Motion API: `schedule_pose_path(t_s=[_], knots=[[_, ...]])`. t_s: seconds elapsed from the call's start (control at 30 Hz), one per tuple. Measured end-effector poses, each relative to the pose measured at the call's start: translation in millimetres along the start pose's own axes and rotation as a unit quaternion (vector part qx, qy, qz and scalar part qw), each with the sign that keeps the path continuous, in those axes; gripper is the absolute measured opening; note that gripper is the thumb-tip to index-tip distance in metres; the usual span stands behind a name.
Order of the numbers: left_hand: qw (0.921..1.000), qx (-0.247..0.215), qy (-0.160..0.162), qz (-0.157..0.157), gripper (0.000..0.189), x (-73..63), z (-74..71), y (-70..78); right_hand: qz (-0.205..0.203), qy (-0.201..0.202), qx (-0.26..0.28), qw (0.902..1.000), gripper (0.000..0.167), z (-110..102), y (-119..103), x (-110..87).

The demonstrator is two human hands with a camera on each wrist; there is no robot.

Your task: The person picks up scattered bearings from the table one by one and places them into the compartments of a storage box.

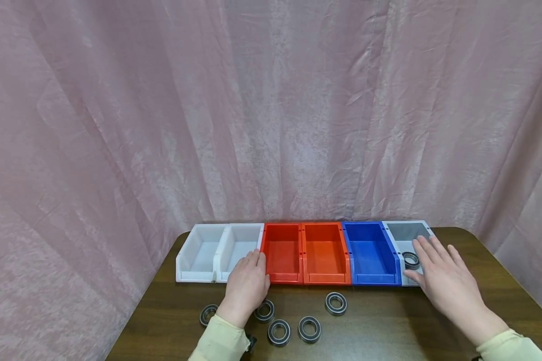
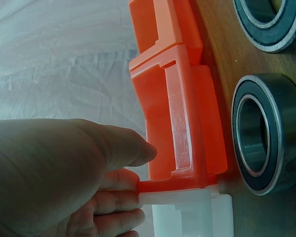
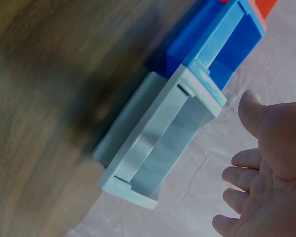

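Observation:
My left hand [image 1: 247, 286] reaches over the front of a white bin [image 1: 238, 240] where it meets a red bin [image 1: 281, 277]. Its fingers are fairly straight, and nothing shows between them and the thumb. In the left wrist view the fingertips are at the corner where these two bins join; whether they press on it I cannot tell. The right hand [image 1: 447, 281] is spread flat over the grey bin [image 1: 404, 230], holding nothing. Beside its thumb a metal ball bearing [image 1: 411, 266] lies inside that bin.
Several more bearings lie on the wooden table [image 1: 370, 336], including one bearing [image 1: 336, 313] before the orange bin [image 1: 325, 278] and another [image 2: 286, 133] near my left hand. A blue bin [image 1: 370, 260] and a second white bin [image 1: 194, 277] complete the row. Behind hangs a pink curtain [image 1: 275, 125].

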State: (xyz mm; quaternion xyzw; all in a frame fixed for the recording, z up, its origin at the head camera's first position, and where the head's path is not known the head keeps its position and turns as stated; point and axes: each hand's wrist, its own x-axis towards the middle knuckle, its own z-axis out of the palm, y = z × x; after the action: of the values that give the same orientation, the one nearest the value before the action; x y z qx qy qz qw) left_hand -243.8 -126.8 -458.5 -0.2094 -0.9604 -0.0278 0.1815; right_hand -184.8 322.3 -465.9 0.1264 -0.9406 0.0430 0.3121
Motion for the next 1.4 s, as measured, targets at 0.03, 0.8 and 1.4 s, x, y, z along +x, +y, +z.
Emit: schedule_pose_path(t_s=[0.03,0.8,1.4], knots=[[1.0,0.001,0.0,0.0,0.06,0.1,0.1,0.0,-0.001,0.001,0.001,1.0,0.072,-0.3,-1.3,-0.6],[1.0,0.002,0.0,-0.002,0.06,0.7,0.5,0.6,-0.011,-0.036,0.01,0.9993,0.086,-3.9,-42.0,-10.9],[1.0,0.007,0.0,-0.001,0.06,0.6,3.1,-1.1,-0.02,-0.1,0.009,0.9948,0.082,-5.4,-70.9,-12.3]])
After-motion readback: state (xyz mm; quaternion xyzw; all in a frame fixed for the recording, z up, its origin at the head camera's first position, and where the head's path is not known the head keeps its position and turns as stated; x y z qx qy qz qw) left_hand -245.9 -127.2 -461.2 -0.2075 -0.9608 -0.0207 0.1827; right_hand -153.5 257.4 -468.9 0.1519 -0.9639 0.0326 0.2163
